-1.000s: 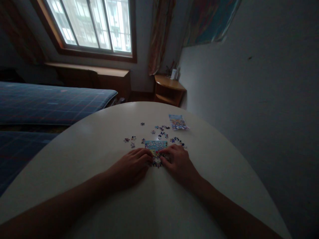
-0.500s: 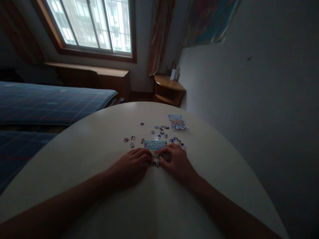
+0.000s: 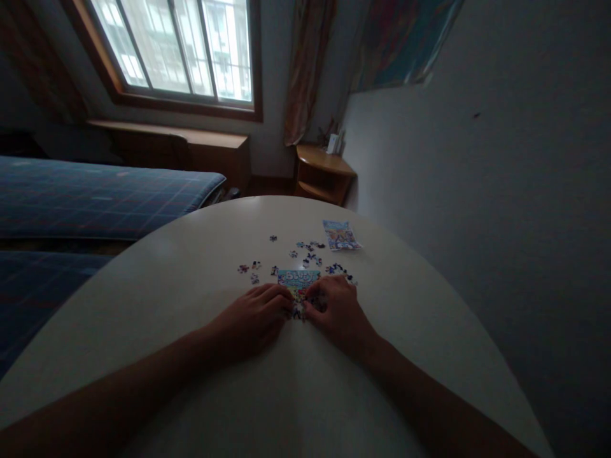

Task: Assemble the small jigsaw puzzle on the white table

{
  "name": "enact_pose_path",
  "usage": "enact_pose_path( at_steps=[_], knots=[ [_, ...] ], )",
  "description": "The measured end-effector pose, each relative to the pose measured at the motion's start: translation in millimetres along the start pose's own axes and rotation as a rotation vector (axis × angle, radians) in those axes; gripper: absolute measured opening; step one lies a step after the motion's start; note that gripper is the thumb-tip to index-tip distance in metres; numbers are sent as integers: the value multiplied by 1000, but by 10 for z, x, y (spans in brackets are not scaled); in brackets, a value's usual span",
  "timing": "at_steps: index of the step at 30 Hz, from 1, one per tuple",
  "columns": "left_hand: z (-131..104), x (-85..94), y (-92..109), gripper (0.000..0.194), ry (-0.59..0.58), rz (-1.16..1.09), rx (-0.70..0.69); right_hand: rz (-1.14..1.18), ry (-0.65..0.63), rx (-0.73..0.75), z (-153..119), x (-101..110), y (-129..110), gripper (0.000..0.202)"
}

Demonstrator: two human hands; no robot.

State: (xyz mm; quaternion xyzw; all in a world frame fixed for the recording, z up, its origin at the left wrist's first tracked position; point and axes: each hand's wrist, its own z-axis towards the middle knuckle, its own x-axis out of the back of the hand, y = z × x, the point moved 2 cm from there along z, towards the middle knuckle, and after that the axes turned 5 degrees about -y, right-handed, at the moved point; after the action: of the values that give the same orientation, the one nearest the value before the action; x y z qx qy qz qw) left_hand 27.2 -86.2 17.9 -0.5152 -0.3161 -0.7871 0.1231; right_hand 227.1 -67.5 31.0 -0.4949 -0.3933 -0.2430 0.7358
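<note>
A partly joined jigsaw puzzle (image 3: pixel 298 277) lies flat on the white round table, its blue upper rows carrying pale lettering. My left hand (image 3: pixel 260 315) rests at the puzzle's left side, fingers bent and close together on its edge. At the right side, my right hand (image 3: pixel 340 312) has thumb and forefinger drawn together over the lower rows, pinching at a puzzle piece there; the piece itself is mostly hidden. Between both hands a strip of the lower pieces (image 3: pixel 298 312) shows. Loose puzzle pieces (image 3: pixel 312 258) lie just beyond, with more by my right knuckles.
A printed picture sheet (image 3: pixel 340 235) lies farther back on the table (image 3: pixel 200 254). Several stray pieces (image 3: pixel 244 268) are at the left of the puzzle. Beyond the table's edge stand a plaid mattress (image 3: pixel 95 197) and a wooden corner shelf (image 3: pixel 324 159); a wall runs along the right.
Both hands keep nearly the same place on the puzzle, with only slight finger movement. The whole view has shifted very slightly.
</note>
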Motion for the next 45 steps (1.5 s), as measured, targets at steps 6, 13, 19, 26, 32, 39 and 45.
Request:
enact_pose_path(
  at_steps=[6,13,19,26,32,39,45],
  knots=[
    [-4,5,-7,24,15,6,6,106,-2,46,6,40,51,19],
    [-13,14,-3,27,23,14,-6,354,28,-16,30,83,105,9],
    [0,34,15,26,18,3,-9,432,-1,-42,10,40,90,15],
    [6,24,12,27,12,2,-7,299,14,-29,3,-6,68,6],
    [9,29,19,26,28,10,-15,244,21,5,5,-12,38,4],
    [10,19,10,23,16,11,-2,195,11,9,12,-29,25,2],
    [16,27,10,26,0,16,14,118,20,31,29,-26,10,3]
  ],
)
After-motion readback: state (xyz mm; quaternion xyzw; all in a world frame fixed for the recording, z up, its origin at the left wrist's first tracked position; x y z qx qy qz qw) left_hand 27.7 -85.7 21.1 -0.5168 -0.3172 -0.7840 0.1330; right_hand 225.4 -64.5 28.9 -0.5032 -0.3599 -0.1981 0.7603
